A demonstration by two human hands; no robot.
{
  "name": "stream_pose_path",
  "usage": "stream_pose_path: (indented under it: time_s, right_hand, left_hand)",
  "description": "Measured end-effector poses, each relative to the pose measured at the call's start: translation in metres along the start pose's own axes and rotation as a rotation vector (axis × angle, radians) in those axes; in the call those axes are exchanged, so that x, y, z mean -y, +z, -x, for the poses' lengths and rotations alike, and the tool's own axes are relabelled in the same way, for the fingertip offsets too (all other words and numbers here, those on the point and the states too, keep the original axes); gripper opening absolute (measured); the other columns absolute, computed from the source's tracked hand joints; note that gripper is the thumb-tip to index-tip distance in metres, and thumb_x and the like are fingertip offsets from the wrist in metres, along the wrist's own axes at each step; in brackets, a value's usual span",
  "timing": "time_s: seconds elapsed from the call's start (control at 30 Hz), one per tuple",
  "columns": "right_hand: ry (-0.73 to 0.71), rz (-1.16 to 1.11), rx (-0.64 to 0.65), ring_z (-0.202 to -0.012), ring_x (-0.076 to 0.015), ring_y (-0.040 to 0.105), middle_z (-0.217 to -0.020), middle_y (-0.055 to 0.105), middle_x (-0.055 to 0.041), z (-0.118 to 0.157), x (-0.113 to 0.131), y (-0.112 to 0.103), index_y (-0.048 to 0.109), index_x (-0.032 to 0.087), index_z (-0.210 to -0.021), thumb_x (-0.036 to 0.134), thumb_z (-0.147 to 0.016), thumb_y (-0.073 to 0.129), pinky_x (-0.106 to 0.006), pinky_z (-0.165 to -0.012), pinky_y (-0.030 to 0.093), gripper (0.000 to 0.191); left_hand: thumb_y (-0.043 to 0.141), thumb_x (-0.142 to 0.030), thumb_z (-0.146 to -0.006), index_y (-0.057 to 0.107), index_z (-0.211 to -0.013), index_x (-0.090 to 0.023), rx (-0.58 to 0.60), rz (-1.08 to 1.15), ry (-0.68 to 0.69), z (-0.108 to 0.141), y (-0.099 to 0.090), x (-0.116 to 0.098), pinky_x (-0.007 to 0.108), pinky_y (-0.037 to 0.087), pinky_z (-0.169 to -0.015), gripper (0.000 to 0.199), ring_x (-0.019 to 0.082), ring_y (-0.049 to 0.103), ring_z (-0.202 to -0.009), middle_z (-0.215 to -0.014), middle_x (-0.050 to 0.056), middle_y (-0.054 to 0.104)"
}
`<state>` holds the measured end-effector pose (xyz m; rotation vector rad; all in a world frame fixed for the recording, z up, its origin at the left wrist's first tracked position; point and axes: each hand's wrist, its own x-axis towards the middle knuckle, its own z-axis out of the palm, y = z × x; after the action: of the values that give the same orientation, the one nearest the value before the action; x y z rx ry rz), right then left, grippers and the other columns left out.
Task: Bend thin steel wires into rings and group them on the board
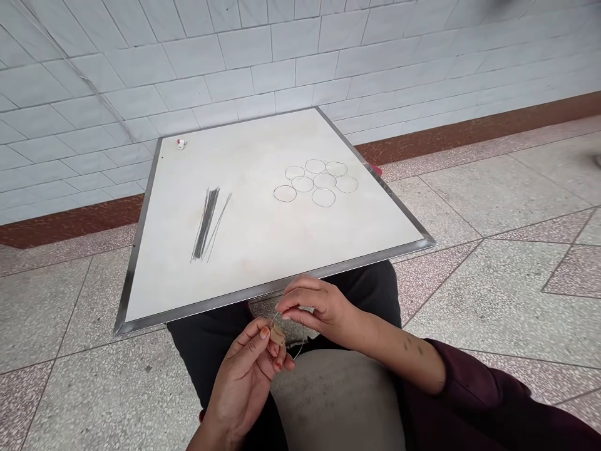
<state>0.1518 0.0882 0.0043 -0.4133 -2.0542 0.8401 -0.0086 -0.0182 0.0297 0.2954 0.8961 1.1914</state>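
Head view, left hand: the left hand [246, 376], palm turned up, pinches a bent wire [302, 343] between thumb and fingers; a tan piece [277, 335] sits at the fingertips, though whether it is wrapped on a finger or simply held cannot be told.
Right hand: the right hand [323, 310], back turned up, grips the same wire with thumb and fingertips drawn together; a dark maroon sleeve [474, 376] covers the upper forearm.
Bent wire: curved between the two hands, above the lap and just off the near edge of the table [263, 244]; part of it is hidden by the fingers.
Wire rings: eight thin wire rings [314, 181] lie flat in a cluster on the right half of the white tabletop.
Straight wires: a dark bundle of straight wires [205, 224] lies on the left half; a few loose wires [220, 227] rest just beside it.
Far corner: a small white-and-red object [181, 145] sits near the far left corner; white wall tiles [295, 37] rise behind.
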Motion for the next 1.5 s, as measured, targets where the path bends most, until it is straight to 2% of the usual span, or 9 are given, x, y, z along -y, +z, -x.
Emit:
stream_pose_path:
  time_s: [0.43, 0.7, 0.83, 0.97, 1.17, 1.33, 1.5]
  right_hand:
    - [-0.038, 0.065, -0.003, -0.087, -0.0146, 0.064, -0.093, 0.069, -0.0064, 0.001, 0.0, -0.002, 0.067, 0.018, -0.107, 0.024, -0.097, 0.062, -0.026, -0.078, 0.058, 0.013]
    - [-0.044, 0.06, 0.048, -0.08, -0.0135, 0.064, -0.086, 0.071, -0.0043, 0.002, -0.004, -0.002, 0.065, 0.017, -0.102, 0.028, -0.098, 0.061, -0.025, -0.074, 0.056, 0.012]
    - [-0.068, 0.104, 0.112, -0.079, -0.0132, 0.063, -0.085, 0.07, -0.0026, 0.003, -0.006, -0.002, 0.064, 0.017, -0.103, 0.026, -0.099, 0.059, -0.025, -0.073, 0.054, 0.011]
    - [-0.128, 0.201, 0.165, -0.079, -0.0122, 0.062, -0.09, 0.072, -0.0018, 0.002, -0.006, -0.003, 0.063, 0.017, -0.105, 0.024, -0.099, 0.058, -0.026, -0.076, 0.054, 0.01]
    - [-0.199, 0.222, 0.151, -0.079, -0.0129, 0.063, -0.095, 0.075, -0.0022, 0.0, -0.004, -0.005, 0.063, 0.017, -0.108, 0.025, -0.1, 0.056, -0.029, -0.076, 0.055, 0.013]
    - [-0.205, 0.176, 0.21, -0.078, -0.0133, 0.062, -0.09, 0.073, -0.0036, 0.0, -0.001, -0.008, 0.065, 0.016, -0.11, 0.025, -0.101, 0.055, -0.028, -0.076, 0.055, 0.016]
    - [-0.188, 0.158, 0.26, -0.079, -0.0141, 0.063, -0.09, 0.072, -0.0049, 0.0, -0.002, -0.009, 0.064, 0.014, -0.113, 0.025, -0.1, 0.056, -0.028, -0.074, 0.054, 0.018]
  left_hand:
    - [0.071, -0.025, -0.084, 0.058, -0.071, -0.017, -0.01, 0.109, -0.034, -0.002, -0.001, 0.002, 0.026, 0.049, -0.063, 0.021, 0.009, 0.044, -0.058, -0.067, -0.003, 0.049]
    - [0.072, -0.035, -0.084, 0.066, -0.08, -0.017, -0.064, -0.134, -0.028, -0.003, -0.004, -0.003, 0.032, 0.055, -0.069, 0.02, 0.012, 0.049, -0.064, -0.071, -0.001, 0.052]
    - [0.068, -0.044, -0.087, 0.07, -0.087, -0.018, -0.066, -0.366, -0.022, -0.006, -0.007, -0.006, 0.037, 0.057, -0.075, 0.026, 0.013, 0.055, -0.065, -0.071, -0.001, 0.056]
    - [0.068, -0.048, -0.086, 0.069, -0.082, -0.019, -0.083, -0.569, 0.009, -0.009, -0.01, -0.006, 0.039, 0.058, -0.077, 0.028, 0.013, 0.058, -0.061, -0.068, -0.002, 0.058]
    - [0.067, -0.051, -0.085, 0.071, -0.084, -0.019, -0.077, -0.597, 0.012, -0.011, -0.008, -0.005, 0.039, 0.058, -0.075, 0.032, 0.017, 0.063, -0.063, -0.069, -0.001, 0.061]
    - [0.065, -0.051, -0.086, 0.068, -0.076, -0.018, -0.06, -0.669, 0.006, -0.011, -0.006, -0.008, 0.039, 0.057, -0.074, 0.034, 0.02, 0.066, -0.067, -0.07, 0.001, 0.062]
    - [0.064, -0.049, -0.087, 0.07, -0.081, -0.018, -0.038, -0.729, 0.032, -0.012, -0.009, -0.005, 0.037, 0.057, -0.071, 0.032, 0.019, 0.064, -0.064, -0.067, 0.0, 0.061]
